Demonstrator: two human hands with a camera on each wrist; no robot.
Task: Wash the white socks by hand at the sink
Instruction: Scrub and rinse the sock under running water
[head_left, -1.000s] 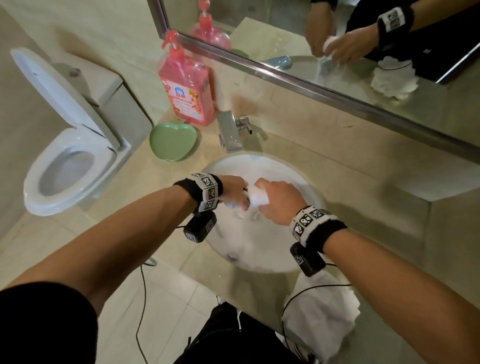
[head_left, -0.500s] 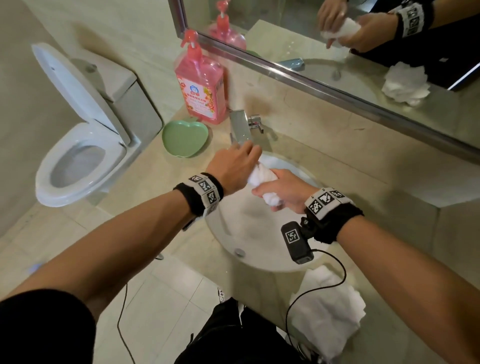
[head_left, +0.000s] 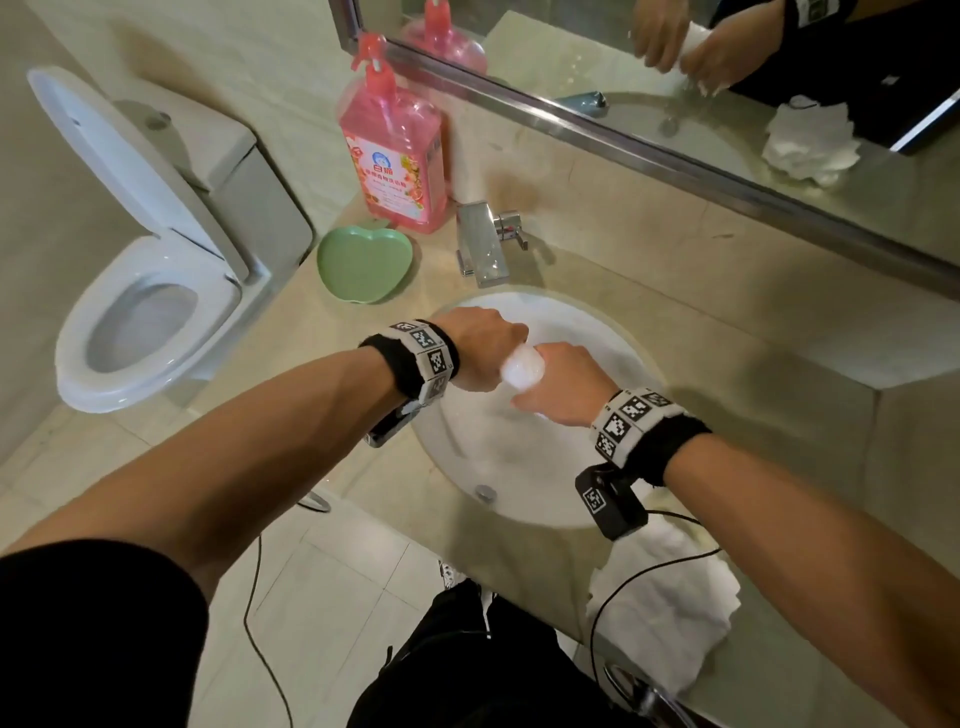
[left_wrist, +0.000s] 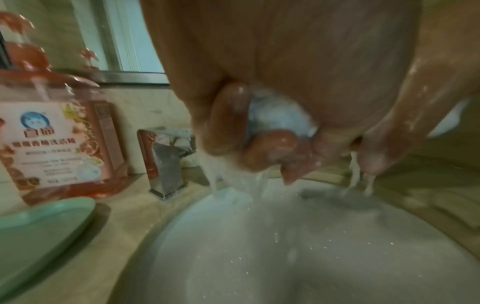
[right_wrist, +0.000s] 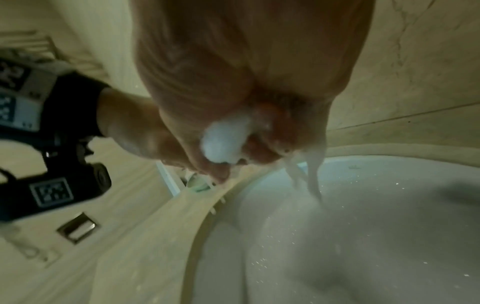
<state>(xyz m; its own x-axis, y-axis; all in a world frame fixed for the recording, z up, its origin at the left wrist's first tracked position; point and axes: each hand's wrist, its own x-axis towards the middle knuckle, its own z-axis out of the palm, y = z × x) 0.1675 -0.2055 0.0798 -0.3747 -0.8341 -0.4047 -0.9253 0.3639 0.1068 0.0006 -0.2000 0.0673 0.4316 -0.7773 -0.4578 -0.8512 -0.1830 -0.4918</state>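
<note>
Left hand (head_left: 480, 348): fist curled round 1 end of the wet white sock (head_left: 522, 365), over the far-left part of the round white sink basin (head_left: 519, 499); fingertips hidden from the head view.
Right hand (head_left: 558, 384): fist clamped on the other end of the same sock, knuckles touching the left hand; palm side hidden from the head view.
Sock: only a small bunched white lump shows between the 2 fists, held clear above the basin; its length and shape cannot be made out.
Left wrist view: blurred; fingers (left_wrist: 231, 115) wrapped tight over a pale wad of sock (left_wrist: 278, 119), milky water streaming down into the basin (left_wrist: 311, 257).
Right wrist view: blurred; white wad (right_wrist: 226, 139) bulging from the closed fist (right_wrist: 233, 82), cloudy streams falling to the basin (right_wrist: 363, 236).
Basin contents: surface looks wet and speckled; water level cannot be told.
Square chrome tap (head_left: 483, 244): back edge of the beige stone counter (head_left: 727, 291), behind the basin.
Pink pump bottle of liquid soap (head_left: 392, 150): back-left corner of the counter, label print too small to read.
Green apple-shaped dish (head_left: 363, 262): left edge of the counter, just in front of the bottle.
Crumpled white cloth (head_left: 670, 613): front edge of the counter, right of the basin, partly under the right forearm and a black cable; cannot tell what it is.
White toilet (head_left: 150, 291): left of the counter, lid up.
Wall mirror (head_left: 727, 78): cut off at the top; reflects both hands.
</note>
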